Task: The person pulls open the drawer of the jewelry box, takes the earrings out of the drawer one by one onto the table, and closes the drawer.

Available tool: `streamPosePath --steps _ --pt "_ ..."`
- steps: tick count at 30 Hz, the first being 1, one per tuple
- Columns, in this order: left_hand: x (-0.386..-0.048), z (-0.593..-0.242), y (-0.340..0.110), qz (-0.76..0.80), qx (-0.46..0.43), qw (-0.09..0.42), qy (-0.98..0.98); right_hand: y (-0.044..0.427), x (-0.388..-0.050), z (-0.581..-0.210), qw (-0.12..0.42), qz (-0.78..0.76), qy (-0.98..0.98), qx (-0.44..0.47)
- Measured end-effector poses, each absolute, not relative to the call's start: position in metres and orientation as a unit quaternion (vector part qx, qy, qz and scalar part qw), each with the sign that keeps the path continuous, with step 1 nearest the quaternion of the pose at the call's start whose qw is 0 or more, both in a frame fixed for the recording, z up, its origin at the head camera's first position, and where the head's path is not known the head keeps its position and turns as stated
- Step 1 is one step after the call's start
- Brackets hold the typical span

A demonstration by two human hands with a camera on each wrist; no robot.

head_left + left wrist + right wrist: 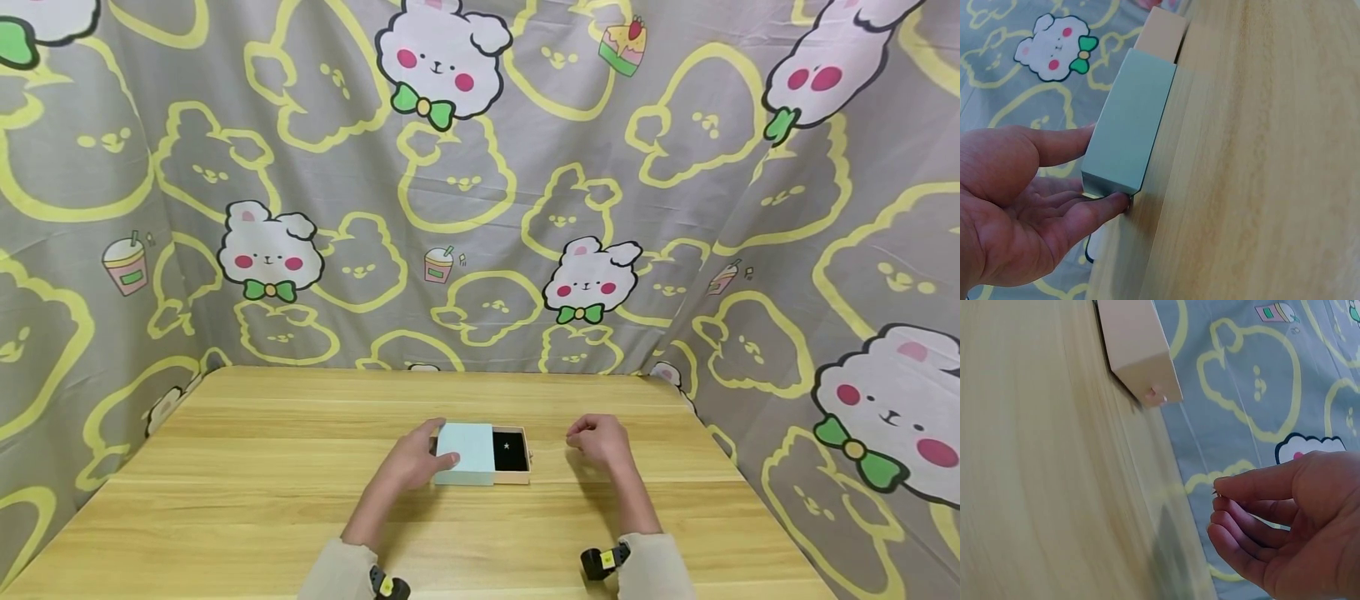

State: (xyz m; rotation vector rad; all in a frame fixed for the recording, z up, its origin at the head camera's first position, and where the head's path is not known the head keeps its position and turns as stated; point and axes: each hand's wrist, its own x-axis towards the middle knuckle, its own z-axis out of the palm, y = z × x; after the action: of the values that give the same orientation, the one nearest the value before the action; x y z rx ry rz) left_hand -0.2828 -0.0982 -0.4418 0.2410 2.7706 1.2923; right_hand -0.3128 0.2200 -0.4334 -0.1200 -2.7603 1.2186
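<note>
A small jewelry box stands on the table, its light blue sleeve [465, 454] partly off the pink drawer [512, 478]. The drawer sticks out to the right and shows a black pad [510, 458] with a small silver star [506, 446] on it. My left hand [412, 457] grips the sleeve at its left end, thumb near the front edge and fingers round the far side. To the right of the box, apart from it, my right hand [602, 440] is raised above the table. Its thumb and index finger pinch a tiny metal earring [1216, 492], mostly hidden by the fingertips.
The wooden table [300, 533] reaches back to a grey curtain [480, 250] printed with cartoon animals, which also hangs along both sides. A small pull tab [1156, 395] juts from the drawer's right end.
</note>
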Motion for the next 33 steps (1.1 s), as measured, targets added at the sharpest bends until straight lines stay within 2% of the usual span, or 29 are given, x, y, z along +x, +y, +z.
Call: streamPosePath --steps 17,33 --pt "-0.282 -0.441 -0.099 0.425 0.082 0.041 0.901 0.240 -0.311 -0.434 0.078 0.365 -0.925 -0.063" --pt "-0.282 -0.442 -0.099 0.424 0.078 0.045 0.901 0.246 -0.311 -0.442 0.042 0.354 -0.932 -0.072"
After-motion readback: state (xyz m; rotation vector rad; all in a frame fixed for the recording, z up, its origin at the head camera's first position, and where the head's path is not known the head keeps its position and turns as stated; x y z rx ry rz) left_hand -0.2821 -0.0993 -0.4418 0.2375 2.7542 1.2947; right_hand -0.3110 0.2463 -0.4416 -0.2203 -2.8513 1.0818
